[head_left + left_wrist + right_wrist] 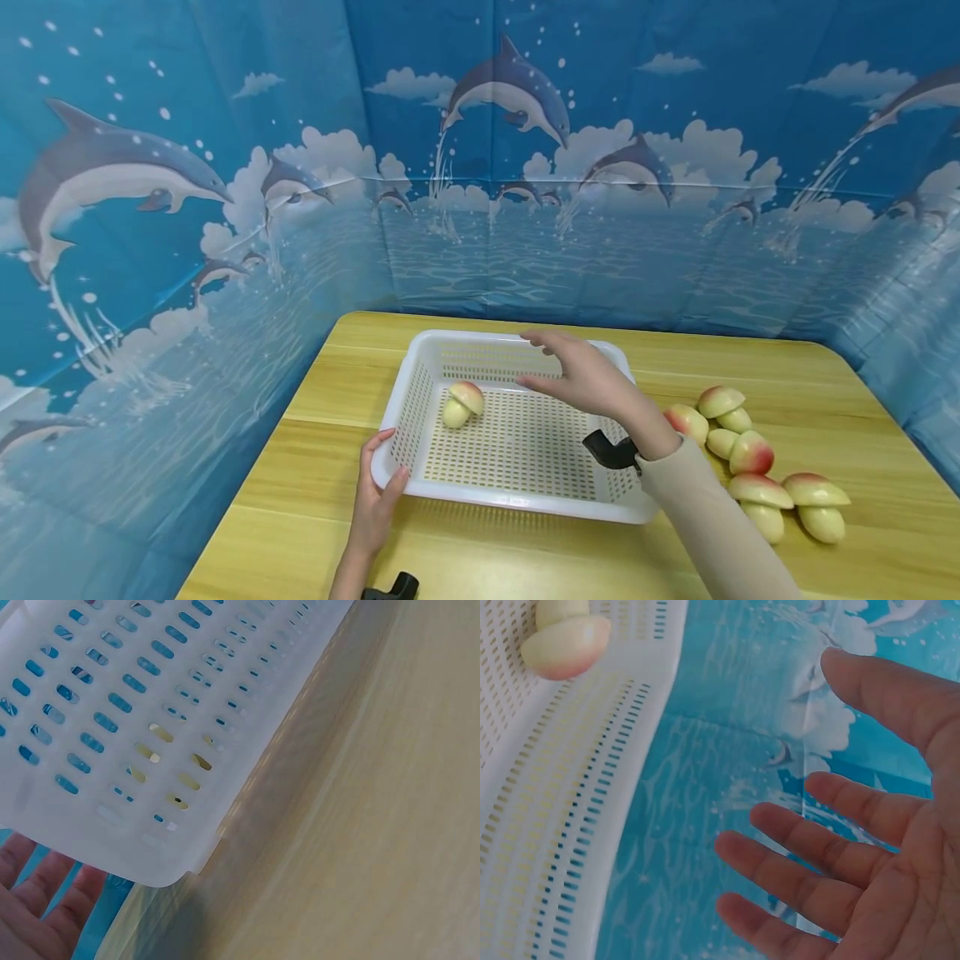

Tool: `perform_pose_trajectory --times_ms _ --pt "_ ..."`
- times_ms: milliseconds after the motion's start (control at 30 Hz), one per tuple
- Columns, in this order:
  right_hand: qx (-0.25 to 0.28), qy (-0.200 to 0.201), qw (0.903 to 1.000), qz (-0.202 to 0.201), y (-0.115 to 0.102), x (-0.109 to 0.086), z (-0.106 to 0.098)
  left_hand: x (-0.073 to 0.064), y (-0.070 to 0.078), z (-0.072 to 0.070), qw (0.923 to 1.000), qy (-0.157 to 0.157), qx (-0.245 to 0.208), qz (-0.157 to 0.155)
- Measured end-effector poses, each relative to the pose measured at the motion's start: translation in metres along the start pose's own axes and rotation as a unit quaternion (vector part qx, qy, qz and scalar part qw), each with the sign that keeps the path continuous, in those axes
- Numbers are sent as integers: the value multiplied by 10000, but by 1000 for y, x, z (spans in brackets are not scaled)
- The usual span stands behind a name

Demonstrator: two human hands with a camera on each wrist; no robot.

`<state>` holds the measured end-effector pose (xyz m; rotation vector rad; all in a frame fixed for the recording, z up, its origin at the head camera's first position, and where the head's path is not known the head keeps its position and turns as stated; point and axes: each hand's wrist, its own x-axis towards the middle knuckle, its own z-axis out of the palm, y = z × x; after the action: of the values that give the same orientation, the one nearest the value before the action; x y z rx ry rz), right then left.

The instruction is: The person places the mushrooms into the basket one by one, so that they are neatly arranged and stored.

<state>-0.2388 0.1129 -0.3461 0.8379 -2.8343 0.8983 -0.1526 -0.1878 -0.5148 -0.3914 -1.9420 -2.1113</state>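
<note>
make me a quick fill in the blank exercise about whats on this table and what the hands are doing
1. Inside the white basket lies just ____ mushroom-shaped piece.
2. The hand gripping the basket's near corner is the person's ____.
3. The right hand holds ____.
4. The other pieces lie on the table to the person's ____ of the basket.

Missing words: one; left; nothing; right

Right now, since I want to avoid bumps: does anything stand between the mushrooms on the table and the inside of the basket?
Yes: the right wall of the basket stands between its inside and those mushrooms. The right forearm also crosses above that side. No lid shows.
</note>
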Motion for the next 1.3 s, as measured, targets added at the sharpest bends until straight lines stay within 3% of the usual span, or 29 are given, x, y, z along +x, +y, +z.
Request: perform_pose_trajectory --times_ms 200,500,767,1300 --pt "93 523 9986 -38 13 -16 -13 0 1 1 10000 -7 -60 9" --pt "305 845 9953 372 35 -37 -29 0 3 3 10000 54 -30 -72" --pt "174 1495 9876 456 50 -54 -38 -1 4 5 9999 101 -60 -107" --pt "0 1668 9748 1484 92 -95 -57 -1 8 8 9999 121 -82 -56"
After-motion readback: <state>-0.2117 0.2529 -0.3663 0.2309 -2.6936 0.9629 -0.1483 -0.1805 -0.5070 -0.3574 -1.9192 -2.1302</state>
